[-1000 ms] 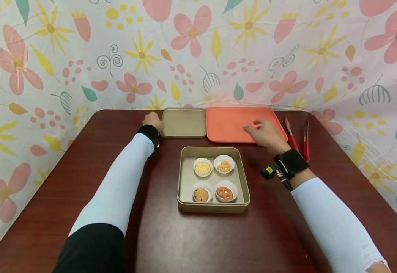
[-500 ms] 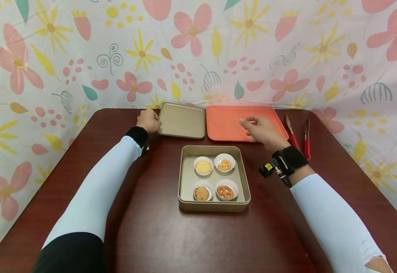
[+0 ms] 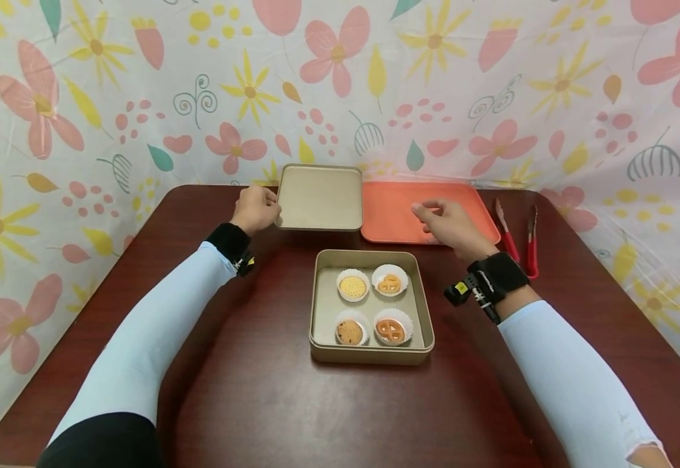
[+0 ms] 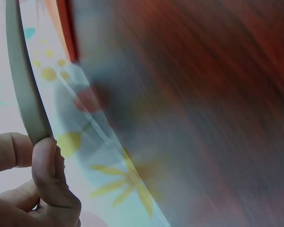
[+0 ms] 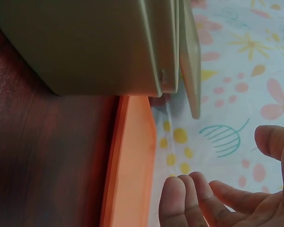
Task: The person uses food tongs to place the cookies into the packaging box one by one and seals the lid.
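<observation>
My left hand (image 3: 256,208) pinches the left edge of a flat gold tin lid (image 3: 320,198), raised off the table at the back. In the left wrist view, thumb and finger grip the rim of the lid (image 4: 26,90). My right hand (image 3: 454,227) hovers over the orange tray (image 3: 392,208) with nothing between its relaxed, slightly bent fingers, as the right wrist view confirms. Between the arms stands an open square gold cookie tin (image 3: 372,354). Inside are several cookies in white paper cups: a round yellow one (image 3: 353,286), a speckled one (image 3: 348,332), and pretzel-shaped ones (image 3: 390,330).
Two red-handled tongs-like tools (image 3: 532,250) lie at the right, beside the orange tray. The dark wooden table (image 3: 270,403) extends toward me. A flower-printed cloth (image 3: 340,117) hangs right behind the table's back edge.
My left hand has moved left and lifted the lid, which tilted and then levelled out higher up. The right hand has stayed nearly still over the tray.
</observation>
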{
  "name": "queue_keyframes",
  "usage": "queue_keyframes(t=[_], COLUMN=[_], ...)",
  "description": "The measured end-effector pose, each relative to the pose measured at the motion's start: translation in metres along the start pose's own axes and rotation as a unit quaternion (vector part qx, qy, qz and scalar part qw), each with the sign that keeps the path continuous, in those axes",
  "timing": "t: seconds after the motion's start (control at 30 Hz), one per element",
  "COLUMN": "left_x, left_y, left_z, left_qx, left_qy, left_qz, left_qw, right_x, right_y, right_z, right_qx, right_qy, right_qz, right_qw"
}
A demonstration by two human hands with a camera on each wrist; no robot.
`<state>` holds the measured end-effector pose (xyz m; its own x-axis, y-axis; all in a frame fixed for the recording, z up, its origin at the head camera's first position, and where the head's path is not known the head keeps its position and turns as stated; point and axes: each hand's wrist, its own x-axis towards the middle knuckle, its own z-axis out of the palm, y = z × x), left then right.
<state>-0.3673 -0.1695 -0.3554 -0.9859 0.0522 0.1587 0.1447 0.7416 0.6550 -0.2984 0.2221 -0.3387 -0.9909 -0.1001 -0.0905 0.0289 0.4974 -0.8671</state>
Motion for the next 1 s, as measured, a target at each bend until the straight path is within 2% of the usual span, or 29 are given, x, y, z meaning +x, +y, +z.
queue_keyframes(t=[0.23,0.43,0.63,0.83,1.0], left_x=[-0.014,-0.027,-0.042,-0.058,-0.066], left_y=[0.016,0.033,0.054,0.069,0.071], left_z=[0.009,0.013,0.016,0.022,0.025], left_qx=[-0.039,-0.051,-0.064,-0.064,-0.06], left_qy=[0.01,0.026,0.02,0.027,0.039], left_qz=[0.006,0.035,0.06,0.086,0.09], left_qw=[0.9992,0.9977,0.9959,0.9938,0.9934], right_x=[0.001,0.001,0.001,0.0,0.001], right_y=[-0.004,-0.01,-0.016,-0.02,-0.022], right_z=[0.003,0.007,0.012,0.017,0.018], right_qx=[0.012,0.033,0.046,0.097,0.132], right_qy=[-0.004,-0.024,-0.026,-0.026,-0.023], right_qz=[-0.011,-0.032,-0.044,-0.067,-0.052], right_qw=[1.0,0.999,0.998,0.993,0.99])
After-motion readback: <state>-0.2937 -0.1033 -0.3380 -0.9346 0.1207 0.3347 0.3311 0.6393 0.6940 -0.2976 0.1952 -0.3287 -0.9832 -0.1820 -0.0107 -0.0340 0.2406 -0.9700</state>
